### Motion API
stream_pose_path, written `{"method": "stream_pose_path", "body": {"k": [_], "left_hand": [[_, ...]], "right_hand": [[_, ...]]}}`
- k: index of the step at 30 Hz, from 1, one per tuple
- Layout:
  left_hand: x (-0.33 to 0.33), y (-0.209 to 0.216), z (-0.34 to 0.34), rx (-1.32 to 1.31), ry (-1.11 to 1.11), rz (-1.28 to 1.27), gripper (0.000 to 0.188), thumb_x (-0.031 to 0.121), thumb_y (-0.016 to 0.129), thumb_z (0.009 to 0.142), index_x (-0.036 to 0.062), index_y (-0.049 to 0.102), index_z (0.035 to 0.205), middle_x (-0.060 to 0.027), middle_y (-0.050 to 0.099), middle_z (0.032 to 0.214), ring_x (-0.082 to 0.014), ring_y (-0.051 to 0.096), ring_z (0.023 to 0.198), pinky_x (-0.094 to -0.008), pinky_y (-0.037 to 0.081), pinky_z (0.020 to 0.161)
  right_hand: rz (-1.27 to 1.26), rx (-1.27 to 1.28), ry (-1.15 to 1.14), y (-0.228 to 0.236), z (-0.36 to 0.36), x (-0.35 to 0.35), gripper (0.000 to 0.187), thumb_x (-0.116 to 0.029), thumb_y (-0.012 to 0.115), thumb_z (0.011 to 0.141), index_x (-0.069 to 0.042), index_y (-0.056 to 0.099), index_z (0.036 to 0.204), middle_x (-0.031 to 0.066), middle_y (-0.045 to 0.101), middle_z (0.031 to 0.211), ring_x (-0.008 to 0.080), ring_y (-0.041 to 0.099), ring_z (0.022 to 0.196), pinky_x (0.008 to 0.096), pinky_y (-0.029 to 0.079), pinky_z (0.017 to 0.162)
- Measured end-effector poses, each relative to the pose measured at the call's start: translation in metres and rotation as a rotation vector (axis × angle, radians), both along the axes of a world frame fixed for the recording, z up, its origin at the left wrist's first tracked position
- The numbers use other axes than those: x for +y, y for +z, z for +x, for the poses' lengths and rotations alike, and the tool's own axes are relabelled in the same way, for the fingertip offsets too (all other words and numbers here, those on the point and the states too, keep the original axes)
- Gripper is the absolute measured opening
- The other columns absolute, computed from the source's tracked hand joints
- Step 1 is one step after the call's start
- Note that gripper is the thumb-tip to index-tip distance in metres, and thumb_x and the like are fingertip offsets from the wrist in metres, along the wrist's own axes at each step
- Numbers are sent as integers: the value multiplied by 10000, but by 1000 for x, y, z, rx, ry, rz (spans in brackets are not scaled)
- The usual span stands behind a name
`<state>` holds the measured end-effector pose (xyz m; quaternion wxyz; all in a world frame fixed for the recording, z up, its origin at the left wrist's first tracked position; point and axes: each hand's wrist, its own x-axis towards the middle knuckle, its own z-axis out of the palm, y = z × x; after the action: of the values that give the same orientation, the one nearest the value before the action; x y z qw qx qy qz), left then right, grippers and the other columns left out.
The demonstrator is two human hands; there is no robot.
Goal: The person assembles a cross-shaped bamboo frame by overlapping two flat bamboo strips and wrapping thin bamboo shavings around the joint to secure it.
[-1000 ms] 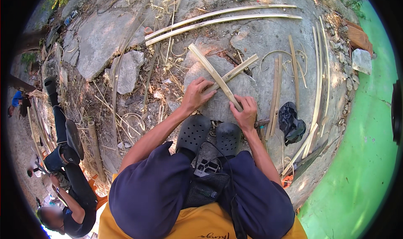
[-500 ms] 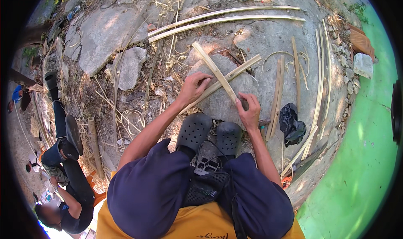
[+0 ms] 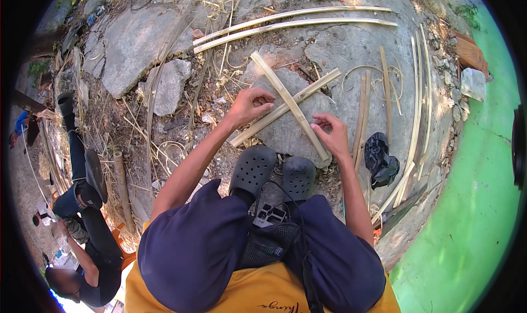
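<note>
Two pale split-bamboo strips lie crossed as an X on a flat grey stone in front of my feet. The upper strip (image 3: 273, 81) runs from far left to near right. Beneath it, the lower strip (image 3: 318, 84) slants from near left to far right. My left hand (image 3: 251, 107) hovers at the left of the crossing, fingers loosely bent and apart, holding nothing. To the right of the upper strip, my right hand (image 3: 331, 133) is also empty, with thumb and fingers parted in a loose curl.
Two long bamboo strips (image 3: 296, 23) lie beyond the stone. More strips (image 3: 415, 110) and a black plastic bag (image 3: 381, 159) are on the right, before green water (image 3: 466, 203). My dark clogs (image 3: 253, 169) are close to the X. Another person (image 3: 99, 258) sits at the left.
My right hand has come off the near end of the upper strip and moved slightly right, uncovering that end. My left hand has shifted slightly up and left.
</note>
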<state>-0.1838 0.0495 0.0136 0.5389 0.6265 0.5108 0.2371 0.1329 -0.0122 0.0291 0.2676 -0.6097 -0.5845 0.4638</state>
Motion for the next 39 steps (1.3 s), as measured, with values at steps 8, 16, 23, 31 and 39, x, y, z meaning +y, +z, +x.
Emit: {"method": "stream_pose_path", "body": {"k": [8, 16, 23, 31, 39], "left_hand": [[-4, -1, 10, 160, -105, 241, 349, 245, 916, 818, 67, 804, 1096, -62, 728, 930, -160, 684, 760, -304, 575, 714], [-13, -1, 20, 164, -54, 238, 337, 237, 902, 793, 42, 797, 1047, -91, 739, 876, -216, 690, 765, -357, 575, 722], [-14, -3, 17, 155, -43, 288, 316, 230, 903, 808, 59, 801, 1053, -59, 726, 839, -174, 663, 729, -326, 568, 686], [-20, 1, 25, 202, -55, 378, 348, 222, 868, 842, 98, 769, 1151, -64, 703, 893, -213, 690, 830, -349, 578, 733], [-23, 1, 31, 205, -64, 397, 375, 206, 841, 840, 122, 733, 1189, -77, 666, 933, -280, 672, 885, -412, 553, 758]], "right_hand": [[209, -236, 95, -2, -16, -7, 312, -170, 914, 752, -55, 790, 1015, 54, 723, 859, 192, 631, 788, 344, 513, 750], [204, -208, 66, -4, -16, -9, 282, -165, 912, 746, -62, 788, 977, 47, 717, 837, 202, 622, 785, 352, 507, 755], [207, -199, 63, -5, -18, -10, 267, -161, 907, 750, -60, 786, 966, 49, 721, 841, 204, 621, 783, 354, 507, 754], [199, -204, 41, -4, -16, -11, 256, -155, 902, 753, -60, 784, 960, 45, 705, 823, 204, 606, 779, 351, 502, 748], [256, -275, 27, -2, -27, -19, 335, -196, 878, 782, -99, 749, 1075, 31, 667, 860, 226, 631, 816, 388, 447, 822]]}}
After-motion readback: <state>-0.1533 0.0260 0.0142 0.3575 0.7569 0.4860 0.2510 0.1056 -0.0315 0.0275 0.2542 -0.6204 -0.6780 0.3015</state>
